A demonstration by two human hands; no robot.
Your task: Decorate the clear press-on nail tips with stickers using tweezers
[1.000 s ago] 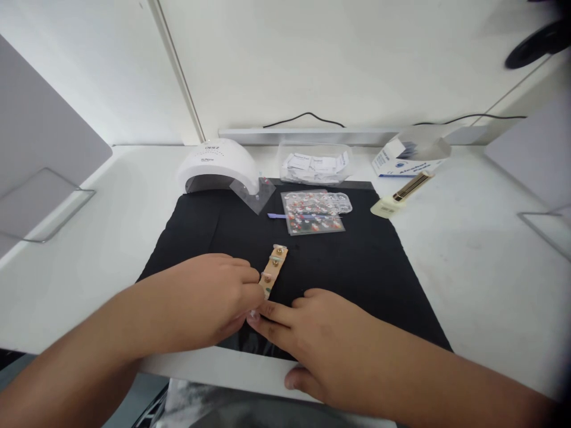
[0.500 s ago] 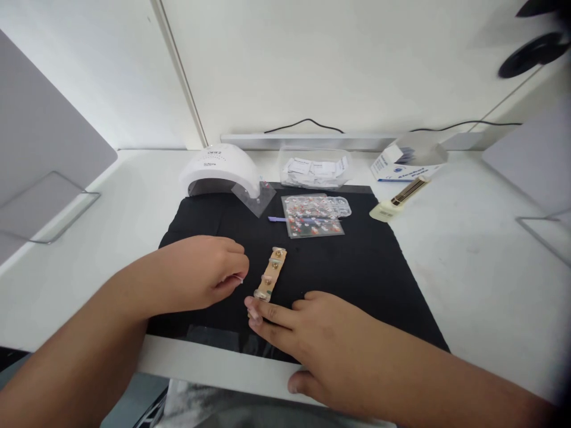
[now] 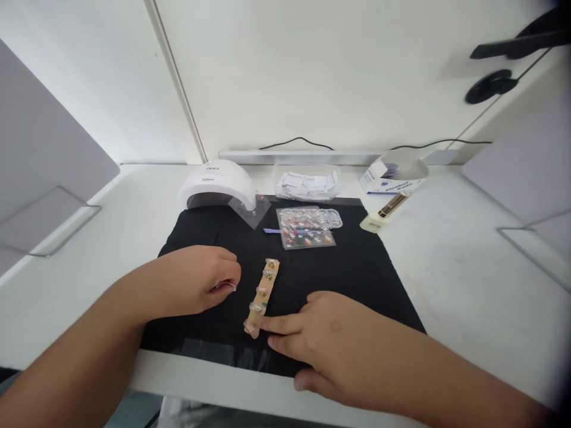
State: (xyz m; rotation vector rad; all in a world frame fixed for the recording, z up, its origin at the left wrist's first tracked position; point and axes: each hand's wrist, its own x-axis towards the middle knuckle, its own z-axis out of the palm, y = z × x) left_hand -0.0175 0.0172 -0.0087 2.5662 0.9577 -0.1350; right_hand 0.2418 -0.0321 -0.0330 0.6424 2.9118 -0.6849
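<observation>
From the head camera, a tan strip (image 3: 263, 292) studded with small nail tips lay on the black mat (image 3: 357, 279). The right hand (image 3: 321, 339) pressed a fingertip on its near end, fingers loosely spread, gripping nothing. The left hand (image 3: 200, 285) sat just beside the strip – curled, pinching a small pale piece.

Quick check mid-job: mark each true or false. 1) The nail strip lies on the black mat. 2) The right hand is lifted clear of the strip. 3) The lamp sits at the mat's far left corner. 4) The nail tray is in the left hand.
1) True: the nail strip lies on the black mat.
2) False: the right hand has fingertips on the strip's near end.
3) True: the nail lamp sits there.
4) False: the nail tray lies on the mat; the left hand pinches something small.
</observation>
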